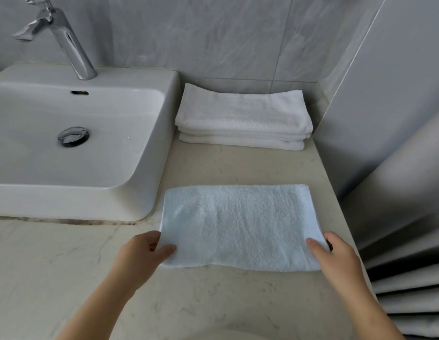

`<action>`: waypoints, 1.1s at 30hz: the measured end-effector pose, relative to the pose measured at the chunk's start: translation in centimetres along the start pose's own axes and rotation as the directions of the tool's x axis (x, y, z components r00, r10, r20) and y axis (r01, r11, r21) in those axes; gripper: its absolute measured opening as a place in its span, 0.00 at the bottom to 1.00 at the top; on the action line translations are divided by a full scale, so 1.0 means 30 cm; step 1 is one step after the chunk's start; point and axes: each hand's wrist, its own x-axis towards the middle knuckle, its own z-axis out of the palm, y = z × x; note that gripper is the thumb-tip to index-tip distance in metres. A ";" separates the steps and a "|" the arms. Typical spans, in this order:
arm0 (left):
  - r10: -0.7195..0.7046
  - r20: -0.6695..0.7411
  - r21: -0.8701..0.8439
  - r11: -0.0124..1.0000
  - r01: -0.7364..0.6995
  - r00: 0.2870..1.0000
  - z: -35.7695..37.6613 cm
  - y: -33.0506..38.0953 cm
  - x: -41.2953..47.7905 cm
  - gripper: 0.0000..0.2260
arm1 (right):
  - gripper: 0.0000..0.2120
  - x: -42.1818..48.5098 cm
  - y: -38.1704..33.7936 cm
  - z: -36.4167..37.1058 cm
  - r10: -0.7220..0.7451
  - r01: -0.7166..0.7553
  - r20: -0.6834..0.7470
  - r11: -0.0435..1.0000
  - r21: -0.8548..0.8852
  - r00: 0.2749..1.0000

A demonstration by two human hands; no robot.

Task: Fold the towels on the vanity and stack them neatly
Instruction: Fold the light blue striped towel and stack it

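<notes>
A pale blue terry towel, a nubby rectangle, lies flat in the lower centre of the frame on the veined beige stone worktop. The left hand pinches its near left corner, thumb on top and fingers curled under, and the right hand pinches the near right corner likewise. Above it, apart, sits a stack of folded white towels against the grey tiled wall, beside the glossy white basin with its chrome tap; grey pleated curtain hangs at the right edge.

Bare left hand, bare right hand, forearms uncovered
</notes>
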 end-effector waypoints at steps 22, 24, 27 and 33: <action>-0.105 0.254 -0.136 0.980 0.143 0.961 -0.040 -0.035 -0.009 0.06 | 0.16 -0.009 0.035 0.012 -0.032 0.031 -0.088 0.999 -0.012 0.996; -0.128 0.328 -0.190 0.962 0.198 0.936 -0.043 -0.041 -0.015 0.08 | 0.18 -0.002 0.035 0.012 -0.039 0.036 -0.090 0.999 -0.032 0.995; -0.152 0.294 -0.365 0.894 0.258 0.944 -0.051 -0.034 -0.025 0.07 | 0.18 0.009 0.037 0.010 -0.038 0.030 -0.085 0.995 -0.093 0.996; -0.112 0.328 -0.232 0.953 0.195 0.938 -0.053 -0.022 -0.042 0.12 | 0.15 0.028 0.038 0.022 -0.046 0.030 -0.083 0.983 -0.182 0.996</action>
